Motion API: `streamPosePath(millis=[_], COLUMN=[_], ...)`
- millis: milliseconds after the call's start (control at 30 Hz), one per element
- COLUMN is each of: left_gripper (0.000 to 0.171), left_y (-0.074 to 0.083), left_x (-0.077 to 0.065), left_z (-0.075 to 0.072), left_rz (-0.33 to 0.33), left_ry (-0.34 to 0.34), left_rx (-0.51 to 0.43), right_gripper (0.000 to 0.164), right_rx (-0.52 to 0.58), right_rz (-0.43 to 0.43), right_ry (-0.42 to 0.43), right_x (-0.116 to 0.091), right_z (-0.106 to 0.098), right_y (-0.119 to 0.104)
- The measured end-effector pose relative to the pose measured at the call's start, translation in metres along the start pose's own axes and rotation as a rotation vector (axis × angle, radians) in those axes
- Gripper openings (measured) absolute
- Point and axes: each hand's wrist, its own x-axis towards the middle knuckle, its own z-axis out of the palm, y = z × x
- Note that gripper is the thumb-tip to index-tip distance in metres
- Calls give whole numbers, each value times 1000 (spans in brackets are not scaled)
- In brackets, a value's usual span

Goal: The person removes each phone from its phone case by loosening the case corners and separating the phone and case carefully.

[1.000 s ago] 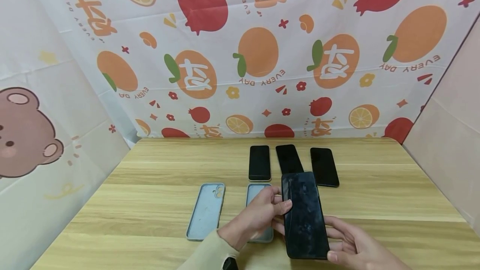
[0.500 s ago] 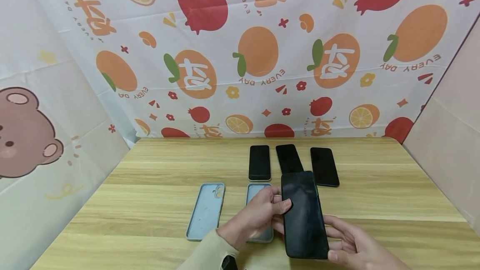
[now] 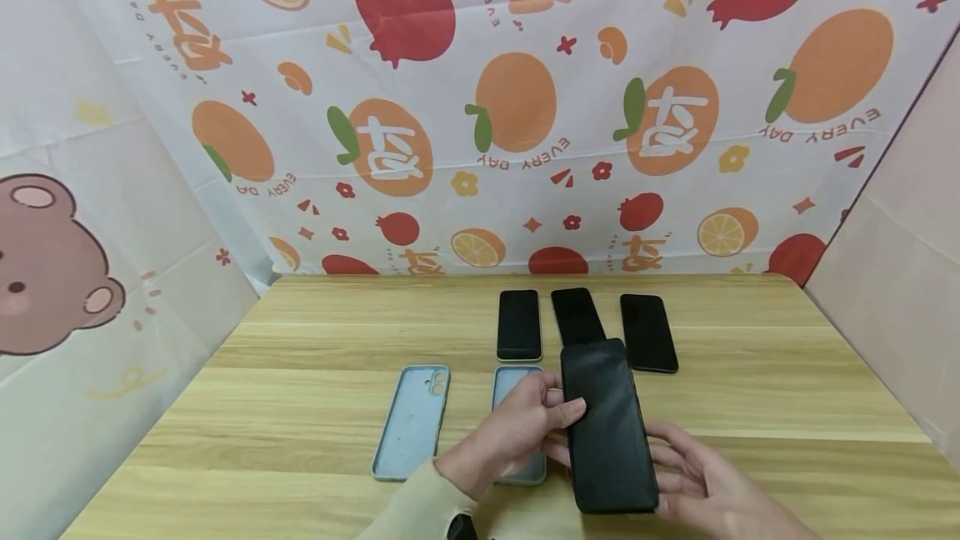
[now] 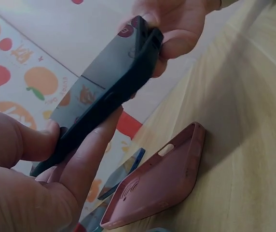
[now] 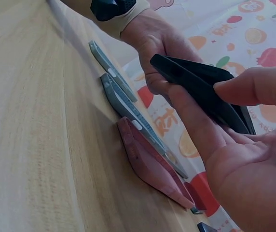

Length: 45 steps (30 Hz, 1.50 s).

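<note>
Both hands hold a black phone (image 3: 609,432) with a dark case (image 4: 110,99) around it, screen facing up, over the table's front. My left hand (image 3: 517,423) grips its left long side, thumb on the screen edge and fingers underneath. My right hand (image 3: 705,482) pinches the lower right corner, with the thumb (image 5: 251,87) on top and fingers below. In the right wrist view the phone's edge stands out of the case at one end, leaving a wedge-shaped gap. A pink phone case (image 4: 159,181) lies on the table beneath; the held phone hides it in the head view.
Two light blue phone cases lie on the wooden table (image 3: 262,423): one at the left (image 3: 411,423), the other (image 3: 517,375) partly under my left hand. Behind them are three black phones: left (image 3: 519,325), middle (image 3: 577,317) and right (image 3: 648,333). A fruit-print cloth (image 3: 525,190) hangs behind.
The held phone has tilted slightly and risen a little, and the reflection on its screen has changed. My right hand has shifted slightly upward at the corner; my left grip looks the same.
</note>
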Motion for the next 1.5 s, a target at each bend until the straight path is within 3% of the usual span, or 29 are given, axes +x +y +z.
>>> streamPosePath(millis=[300,533,667,900,1167,1333,1500], left_gripper=[28,29,30,32,39,38,32], left_y=[-1,-5,-7,-9,-11,-11,-10], left_x=[3,6,7,6,7,7,8], left_z=[2,2,3,7,12,14,15], left_rz=[0,5,7,30,52,59,59], left_ry=[70,109,127,177,173,174,154], left_rx=[40,83,108,118,192,173,121], right_gripper=[79,50,47,50,61,67,61], right_rx=[-30,-143,-185,-412,-350,-302,-350], right_rz=[-21,-109,-57,38,145,123,73], right_ry=[101,142,186,370,424,394,404], right_x=[2,2,2,-1,-2,-2,-5], right_z=[4,7,7,9,12,13,9], right_y=[-3,2,0,-8,-14,-16,-17])
